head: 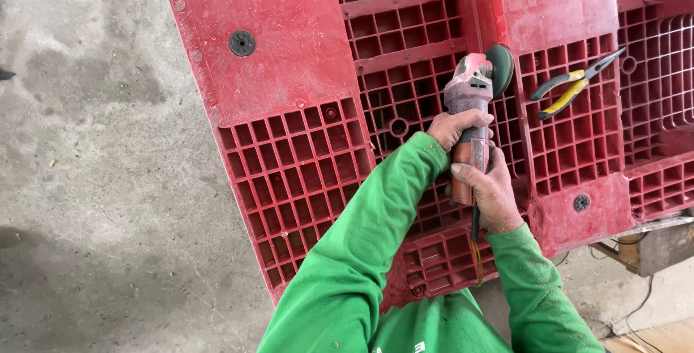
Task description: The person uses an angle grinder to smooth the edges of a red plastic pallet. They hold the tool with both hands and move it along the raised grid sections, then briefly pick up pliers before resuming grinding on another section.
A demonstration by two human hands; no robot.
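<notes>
Bare concrete floor (94, 179) lies open left of the red pallet (289, 56). Left hand (457, 126) and right hand (493, 192) both closed around the angle grinder (470, 92); pliers (571, 85) lie nearby.

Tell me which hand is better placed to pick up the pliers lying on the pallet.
Right, probably. The right hand grips the rear of the angle grinder on the side nearer the yellow-handled pliers; the left hand, wrapped around the grinder's body, would have to cross over it.

workshop, concrete floor (87, 179), red plastic pallet (289, 56), pliers (571, 85)
</notes>
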